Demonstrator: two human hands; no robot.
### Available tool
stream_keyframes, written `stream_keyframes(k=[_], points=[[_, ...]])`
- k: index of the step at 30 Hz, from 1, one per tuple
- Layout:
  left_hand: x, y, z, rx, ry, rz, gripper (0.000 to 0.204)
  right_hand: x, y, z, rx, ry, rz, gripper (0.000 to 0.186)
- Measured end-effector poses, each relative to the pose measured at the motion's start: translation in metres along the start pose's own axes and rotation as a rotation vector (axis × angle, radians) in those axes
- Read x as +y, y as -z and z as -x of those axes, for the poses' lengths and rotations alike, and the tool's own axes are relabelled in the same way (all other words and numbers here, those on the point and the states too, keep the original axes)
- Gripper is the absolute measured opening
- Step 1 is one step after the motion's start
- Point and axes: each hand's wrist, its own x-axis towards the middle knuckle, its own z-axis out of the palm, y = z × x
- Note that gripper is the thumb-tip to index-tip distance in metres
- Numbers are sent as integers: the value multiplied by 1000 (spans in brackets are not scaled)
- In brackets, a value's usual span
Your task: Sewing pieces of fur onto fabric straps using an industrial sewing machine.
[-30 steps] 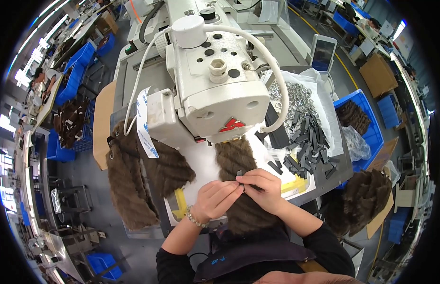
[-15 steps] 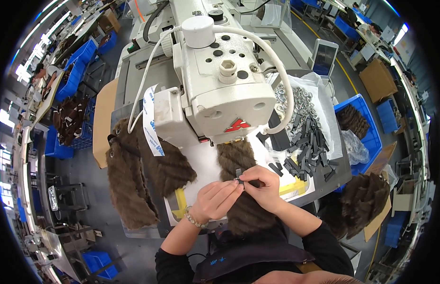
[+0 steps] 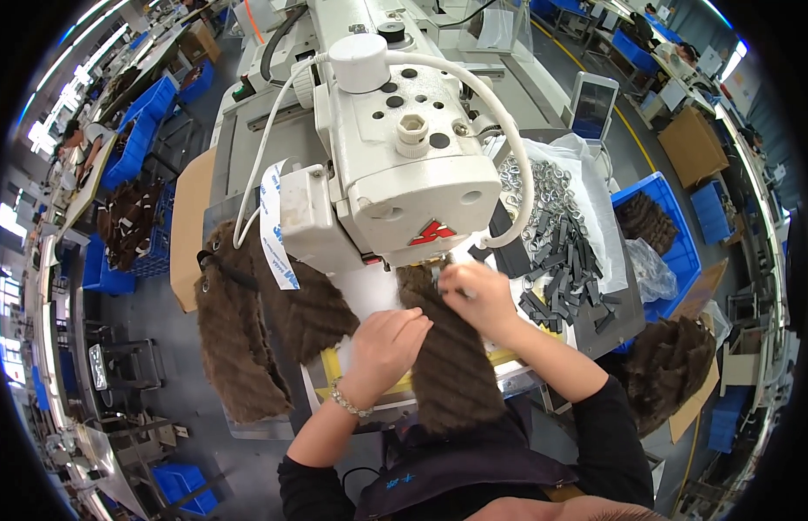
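A brown fur strip runs from beneath the head of a white sewing machine toward my lap. My left hand rests at the strip's left edge, its fingers flat and fingertips over the fur. Up by the machine head, my right hand has its fingers pinched together at the strip's right edge. A small greyish piece shows beside those fingertips; blur and the fingers hide most of it.
Metal rings and short black strips lie heaped on the right. More fur pieces lie left of the machine. A blue crate and a fur pile stand at the right; a small screen stands behind.
Both hands were together at a small metal-and-black piece on the fur. My right hand has moved away toward the machine head; my left has drawn slightly left and loosened.
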Motion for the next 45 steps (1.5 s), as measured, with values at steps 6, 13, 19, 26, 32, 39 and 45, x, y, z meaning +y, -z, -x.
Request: stream_keyframes(k=[6, 13, 19, 26, 32, 39, 45], points=[[-13, 7, -7, -239, 142, -102, 15, 30, -13, -19, -28, -164, 68, 8], [-32, -1, -7, -385, 216, -136, 39, 28, -14, -21, -94, -164, -18, 8], [-44, -15, -14, -406, 180, -181, 58, 35, -13, -21, -149, -122, -14, 12], [-57, -23, -16, -412, 170, -217, 62, 32, -10, -23, -211, -152, -43, 14], [-56, -26, -17, -376, 138, -193, 53, 29, -5, -25, -255, -179, -45, 16], [-54, -35, -11, -326, 90, -287, 48, 30, -5, -16, -279, -131, -23, 14], [-45, -38, -13, -332, 83, -416, 44, 25, -4, -12, -99, -130, 4, 20]])
